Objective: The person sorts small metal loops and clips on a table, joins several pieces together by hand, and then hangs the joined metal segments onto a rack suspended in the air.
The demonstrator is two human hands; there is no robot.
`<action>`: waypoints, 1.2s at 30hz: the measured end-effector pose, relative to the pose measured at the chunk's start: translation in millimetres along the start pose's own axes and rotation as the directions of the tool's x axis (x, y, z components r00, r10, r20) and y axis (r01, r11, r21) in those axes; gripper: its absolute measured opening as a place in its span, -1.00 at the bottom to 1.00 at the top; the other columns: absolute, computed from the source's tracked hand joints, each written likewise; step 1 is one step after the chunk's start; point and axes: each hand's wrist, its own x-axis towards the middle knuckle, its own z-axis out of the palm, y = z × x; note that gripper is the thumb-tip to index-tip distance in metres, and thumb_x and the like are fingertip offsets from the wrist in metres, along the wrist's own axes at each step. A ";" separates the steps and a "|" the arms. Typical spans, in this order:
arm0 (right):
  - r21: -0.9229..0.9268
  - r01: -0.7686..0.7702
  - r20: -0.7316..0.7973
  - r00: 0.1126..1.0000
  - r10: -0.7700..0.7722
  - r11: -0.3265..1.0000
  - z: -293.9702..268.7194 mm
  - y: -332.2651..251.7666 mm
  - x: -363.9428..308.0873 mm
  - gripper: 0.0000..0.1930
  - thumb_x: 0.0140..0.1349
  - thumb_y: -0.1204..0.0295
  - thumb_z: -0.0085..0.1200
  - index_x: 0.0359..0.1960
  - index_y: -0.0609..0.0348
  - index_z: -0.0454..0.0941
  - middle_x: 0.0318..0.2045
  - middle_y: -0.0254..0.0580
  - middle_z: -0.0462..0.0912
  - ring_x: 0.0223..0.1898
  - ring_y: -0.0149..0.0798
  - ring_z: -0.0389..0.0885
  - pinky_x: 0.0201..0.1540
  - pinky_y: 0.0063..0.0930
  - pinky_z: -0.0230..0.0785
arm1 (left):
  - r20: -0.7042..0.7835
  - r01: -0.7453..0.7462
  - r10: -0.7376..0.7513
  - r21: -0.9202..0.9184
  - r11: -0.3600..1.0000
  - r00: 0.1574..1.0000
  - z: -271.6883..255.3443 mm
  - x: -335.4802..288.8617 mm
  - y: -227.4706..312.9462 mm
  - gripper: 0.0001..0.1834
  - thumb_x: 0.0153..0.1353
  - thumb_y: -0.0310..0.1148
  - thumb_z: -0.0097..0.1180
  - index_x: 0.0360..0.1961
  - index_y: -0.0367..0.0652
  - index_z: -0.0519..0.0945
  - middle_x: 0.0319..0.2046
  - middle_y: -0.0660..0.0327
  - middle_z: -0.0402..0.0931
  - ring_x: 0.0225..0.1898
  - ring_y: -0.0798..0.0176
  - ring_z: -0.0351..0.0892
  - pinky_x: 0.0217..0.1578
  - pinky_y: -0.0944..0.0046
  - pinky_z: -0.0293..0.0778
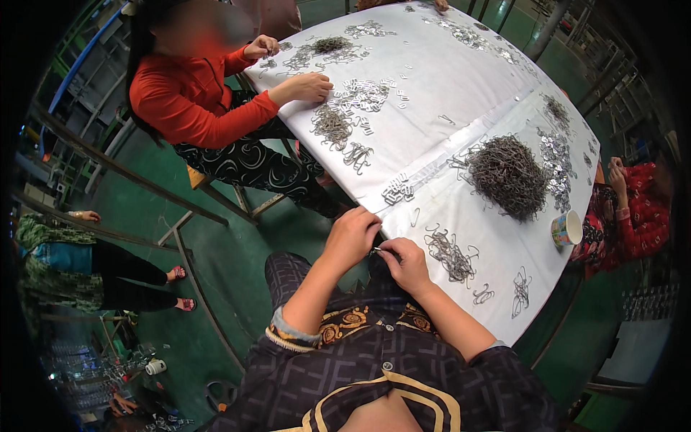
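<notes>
My left hand (351, 236) and my right hand (407, 266) meet at the near corner of the white-covered table (432, 196). A small shiny metal piece (375, 250) shows at the fingertips of my right hand, which pinches it. My left fingers are curled close beside it, and what they hold is hidden. Just beyond my left hand lies a small heap of flat silver metal clips (398, 189). A single wire hook (414, 217) rests near it. To the right of my hands is a loose heap of bent wire hooks (450, 256).
A large dark pile of wire hooks (508, 177) stands mid-table, with a paper cup (566, 229) near the right edge. At the left, a person in a red top (194, 101) handles pieces; another in red (640, 201) sits right. Someone stands by metal rails (129, 165).
</notes>
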 end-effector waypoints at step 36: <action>-0.042 -0.027 0.010 1.000 0.027 0.999 16.5 80.9 -32.2 -0.37 0.01 0.32 0.32 0.08 0.35 0.34 0.01 0.08 0.48 0.03 -0.02 0.48 0.10 -0.18 0.28 | 0.363 -0.297 0.118 0.488 0.821 0.924 121.6 58.8 31.7 -0.88 -0.11 -0.39 0.13 -0.56 -0.06 0.71 -0.55 0.20 0.64 -0.45 0.18 0.65 -0.56 0.22 0.49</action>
